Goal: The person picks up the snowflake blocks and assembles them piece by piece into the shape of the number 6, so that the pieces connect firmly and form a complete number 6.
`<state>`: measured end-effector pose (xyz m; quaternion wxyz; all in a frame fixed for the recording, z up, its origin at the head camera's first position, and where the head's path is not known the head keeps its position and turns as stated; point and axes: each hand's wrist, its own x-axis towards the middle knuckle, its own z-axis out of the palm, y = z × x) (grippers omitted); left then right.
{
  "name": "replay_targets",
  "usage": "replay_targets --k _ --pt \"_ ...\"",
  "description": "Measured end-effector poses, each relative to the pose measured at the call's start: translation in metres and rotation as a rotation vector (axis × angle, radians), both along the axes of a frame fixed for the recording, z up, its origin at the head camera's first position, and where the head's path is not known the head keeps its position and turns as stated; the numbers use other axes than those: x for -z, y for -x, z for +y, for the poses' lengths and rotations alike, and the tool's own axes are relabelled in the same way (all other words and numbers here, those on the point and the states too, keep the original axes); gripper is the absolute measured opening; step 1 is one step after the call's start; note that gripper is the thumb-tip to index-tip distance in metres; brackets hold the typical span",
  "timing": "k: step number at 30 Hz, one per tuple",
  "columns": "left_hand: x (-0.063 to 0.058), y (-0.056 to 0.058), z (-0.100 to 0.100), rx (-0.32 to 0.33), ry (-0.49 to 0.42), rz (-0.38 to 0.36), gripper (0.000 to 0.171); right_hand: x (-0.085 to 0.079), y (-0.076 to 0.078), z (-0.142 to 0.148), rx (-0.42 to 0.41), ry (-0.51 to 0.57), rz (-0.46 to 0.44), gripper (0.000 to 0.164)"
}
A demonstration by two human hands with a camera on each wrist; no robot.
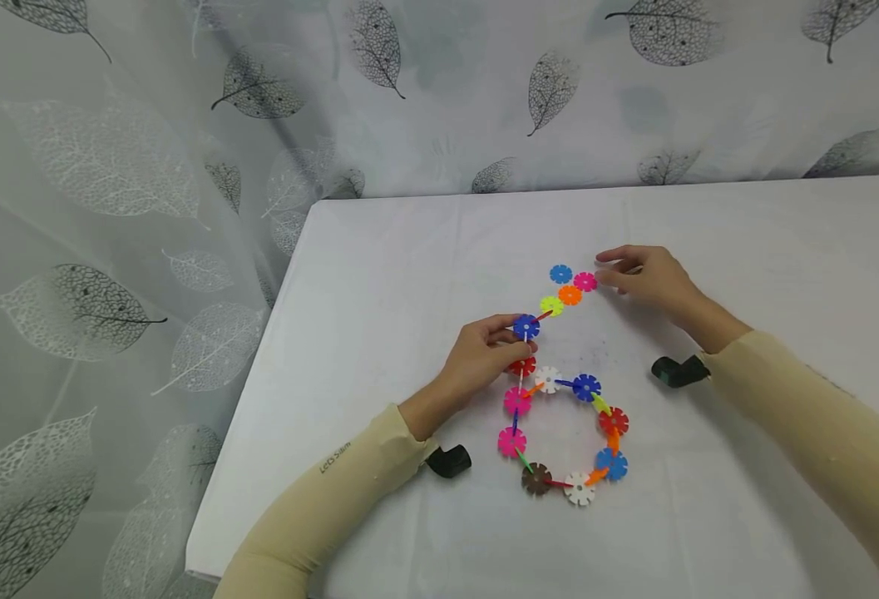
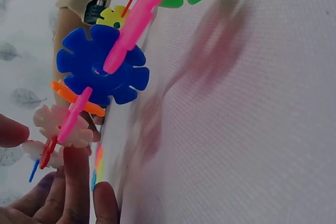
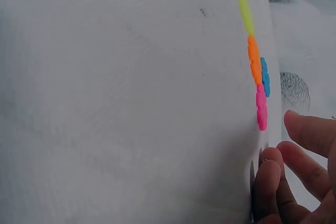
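Note:
Slotted flower-shaped plastic discs are joined into a ring, with a short tail at its upper left. A pink disc (image 1: 517,401) sits where the tail meets the ring. My left hand (image 1: 476,353) grips the tail between a red disc (image 1: 523,366) and a dark blue disc (image 1: 526,326). In the left wrist view, a big blue disc (image 2: 97,66) hangs close to the lens, above the fingers. My right hand (image 1: 652,276), fingers loosely bent and holding nothing, is beside a loose pink disc (image 3: 262,108). An orange disc (image 3: 254,59) lies by it.
A loose light blue disc (image 1: 561,274) and a yellow disc (image 1: 550,306) lie flat beyond the tail. The white-covered table (image 1: 394,274) ends at a leaf-patterned curtain (image 1: 439,91) behind and at left. Black wrist devices (image 1: 450,462) show beside both sleeves.

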<state>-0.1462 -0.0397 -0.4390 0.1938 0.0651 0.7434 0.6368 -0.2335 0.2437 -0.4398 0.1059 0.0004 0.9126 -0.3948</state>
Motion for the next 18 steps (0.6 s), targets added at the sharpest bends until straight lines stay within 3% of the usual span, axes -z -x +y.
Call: replay_targets --k 10,18 --pt "-0.003 -0.001 0.003 -0.012 0.078 0.004 0.047 0.003 -0.005 -0.012 -0.023 -0.071 0.018 0.045" --pt "-0.005 0.000 0.004 -0.023 0.044 0.009 0.029 0.000 -0.005 -0.013 -0.046 -0.114 0.000 0.045"
